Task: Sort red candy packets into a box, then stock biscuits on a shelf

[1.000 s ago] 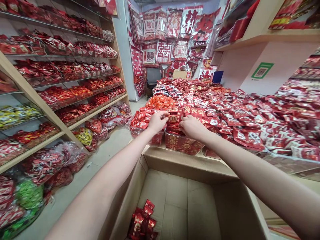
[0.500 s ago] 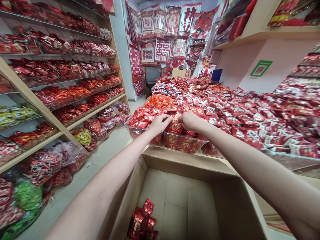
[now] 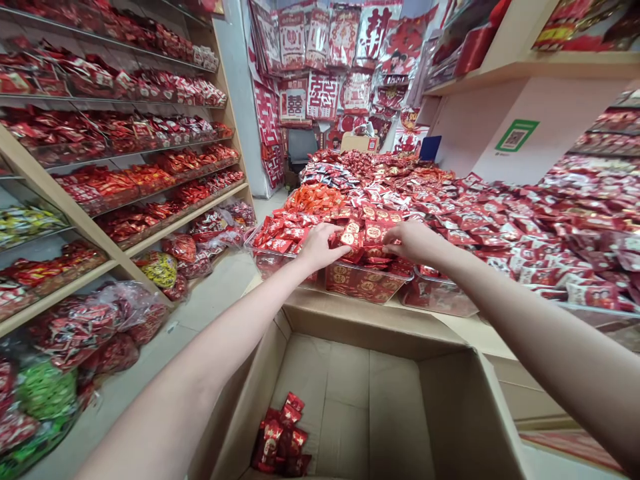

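One cardboard box (image 3: 395, 400): closest in, with a small cluster of shiny red packets (image 3: 280, 437) at its near left.
Clear plastic tub (image 3: 367, 283): just beyond, heaped; looks like early days, a few boxed, plenty here.
Left hand (image 3: 320, 245): thumb and fingers spread apart, tips at the gold-printed red packets (image 3: 375, 232) topping the tub.
Right hand (image 3: 413, 241): fingers curled against those packets; pinching one or not, I can't tell.
Orange packets (image 3: 314, 199): piled behind.
QR sign (image 3: 517, 137): green-framed, caption too small to read.
Hanging sheet (image 3: 323, 95): far back, "囍", double happiness; no brand legible.
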The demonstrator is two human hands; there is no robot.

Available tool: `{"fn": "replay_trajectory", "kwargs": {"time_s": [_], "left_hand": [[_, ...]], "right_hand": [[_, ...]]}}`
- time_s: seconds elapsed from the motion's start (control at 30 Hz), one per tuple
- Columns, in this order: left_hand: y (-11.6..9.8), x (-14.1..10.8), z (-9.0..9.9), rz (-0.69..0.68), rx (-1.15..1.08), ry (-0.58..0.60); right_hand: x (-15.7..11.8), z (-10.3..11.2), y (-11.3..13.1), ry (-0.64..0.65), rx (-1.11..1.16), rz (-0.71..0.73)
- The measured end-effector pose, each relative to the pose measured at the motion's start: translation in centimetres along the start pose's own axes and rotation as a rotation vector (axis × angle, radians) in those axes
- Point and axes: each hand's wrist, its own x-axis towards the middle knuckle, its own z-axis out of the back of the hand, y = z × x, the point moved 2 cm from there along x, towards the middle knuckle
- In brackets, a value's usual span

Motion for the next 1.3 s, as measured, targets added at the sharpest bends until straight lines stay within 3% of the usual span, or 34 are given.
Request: {"fn": "replay_trajectory", "kwargs": {"time_s": [0.23, 0.57, 0.9, 1.1, 1.23, 1.3], "left_hand": [[-0.6, 0.0, -0.6, -0.119, 0.078, 0.018], [-0.7, 0.1, -0.9, -0.08, 0.022, -0.006], [-1.0, 0.1, -0.8, -0.196, -0.01, 0.048], [-0.9, 0.0, 0.0, -0.182, 0.006, -0.023], [-1.7, -2.6, 2.4, -0.136, -0.028, -0.204], [-2.6, -5.9, 3.0, -0.139, -0.069, -0.159]], "right_hand": [[0.2, -1.2, -0.2, -0.031, -0.045, 0.013], [-0.4, -1.2, -0.6, -0.034, -0.037, 0.001], [0.1, -1.1, -0.5, -0.149, 0.035, -0.049], [0.7, -0.7, 0.1, -0.268, 0.06, -0.05], [-2.0, 0.7, 2.2, -0.347, 0.183, -0.047], [-4.8, 0.2, 4.9, -0.276, 0.332, 0.013]]}}
